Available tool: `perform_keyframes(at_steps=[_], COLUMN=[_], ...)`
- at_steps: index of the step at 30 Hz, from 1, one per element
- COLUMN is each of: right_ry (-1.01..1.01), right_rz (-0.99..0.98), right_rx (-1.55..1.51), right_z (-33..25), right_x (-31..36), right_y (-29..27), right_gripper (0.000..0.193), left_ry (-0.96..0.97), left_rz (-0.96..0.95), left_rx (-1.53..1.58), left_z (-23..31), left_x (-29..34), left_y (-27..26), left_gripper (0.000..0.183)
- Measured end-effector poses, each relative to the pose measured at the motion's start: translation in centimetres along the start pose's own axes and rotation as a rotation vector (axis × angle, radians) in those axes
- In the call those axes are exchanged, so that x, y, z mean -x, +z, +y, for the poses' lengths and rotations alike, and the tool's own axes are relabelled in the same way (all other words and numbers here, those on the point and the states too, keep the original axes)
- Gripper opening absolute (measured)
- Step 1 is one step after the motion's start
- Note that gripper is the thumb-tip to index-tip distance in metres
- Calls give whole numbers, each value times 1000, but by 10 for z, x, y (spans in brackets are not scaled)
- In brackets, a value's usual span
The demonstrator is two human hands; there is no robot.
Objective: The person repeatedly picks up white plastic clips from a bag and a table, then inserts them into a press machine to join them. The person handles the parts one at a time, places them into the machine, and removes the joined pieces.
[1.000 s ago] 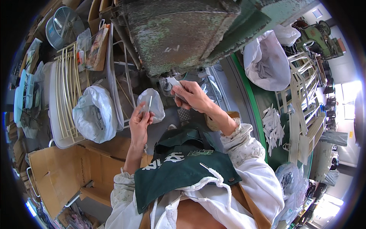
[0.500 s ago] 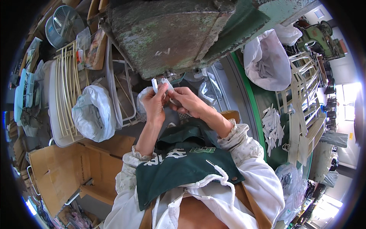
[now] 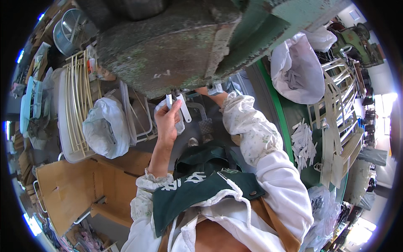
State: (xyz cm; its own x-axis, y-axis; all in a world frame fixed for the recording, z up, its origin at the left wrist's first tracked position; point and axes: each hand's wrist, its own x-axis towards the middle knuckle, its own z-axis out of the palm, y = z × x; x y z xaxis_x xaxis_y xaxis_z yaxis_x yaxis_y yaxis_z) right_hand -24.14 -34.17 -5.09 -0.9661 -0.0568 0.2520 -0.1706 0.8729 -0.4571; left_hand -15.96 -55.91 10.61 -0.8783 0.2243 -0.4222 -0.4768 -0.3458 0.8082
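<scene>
In front of the big worn green machine (image 3: pixel 168 59), my left hand (image 3: pixel 167 122) is closed around a flat white strip (image 3: pixel 184 110) with a rounded end and a small hole. A second pale piece (image 3: pixel 169 101) shows beside the thumb, close under the machine's lower edge. My right hand (image 3: pixel 206 91) reaches under that same edge, near a small bright metal block (image 3: pixel 215 89). The machine hides most of its fingers, and whether it holds anything does not show.
On the left stand a white plastic bag (image 3: pixel 107 128), a tub with long pale rods (image 3: pixel 77 109) and an open cardboard box (image 3: pixel 69 189). At right, a green-edged bench bears a white sack (image 3: pixel 296 71), a pile of pale strips (image 3: pixel 303 145) and a metal rack (image 3: pixel 340 126).
My hands were together on the white pieces. My right hand has let go and moved forward under the machine; my left keeps hold of the strip. The machine looms slightly closer.
</scene>
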Motion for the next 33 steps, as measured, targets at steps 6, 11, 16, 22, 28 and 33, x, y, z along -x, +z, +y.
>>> perform_keyframes(at_steps=[6, 11, 16, 22, 28, 33], right_ry=[-129, -214, -242, -188, -212, -196], right_rz=[70, 158, 212, 185, 112, 205], right_rx=[-38, -90, -109, -109, -79, -434], right_z=[3, -6, -7, 0, 2, 17], right_x=[-1, 7, 5, 7, -1, 4], right_y=[-13, -36, -49, -33, -21, -15], right_gripper=[24, 22, 21, 21, 26, 29], left_ry=[53, 120, -21, 13, 87, 144], left_rz=[-138, -170, -153, -173, -104, -104], left_rx=[-8, -218, -5, 152, -108, -187], left_z=[5, 2, 1, -2, 6, 9], left_x=[23, 23, 26, 21, 34, 33], left_y=[-25, -22, -16, -37, -30, -28], left_gripper=[30, 28, 29, 26, 13, 14])
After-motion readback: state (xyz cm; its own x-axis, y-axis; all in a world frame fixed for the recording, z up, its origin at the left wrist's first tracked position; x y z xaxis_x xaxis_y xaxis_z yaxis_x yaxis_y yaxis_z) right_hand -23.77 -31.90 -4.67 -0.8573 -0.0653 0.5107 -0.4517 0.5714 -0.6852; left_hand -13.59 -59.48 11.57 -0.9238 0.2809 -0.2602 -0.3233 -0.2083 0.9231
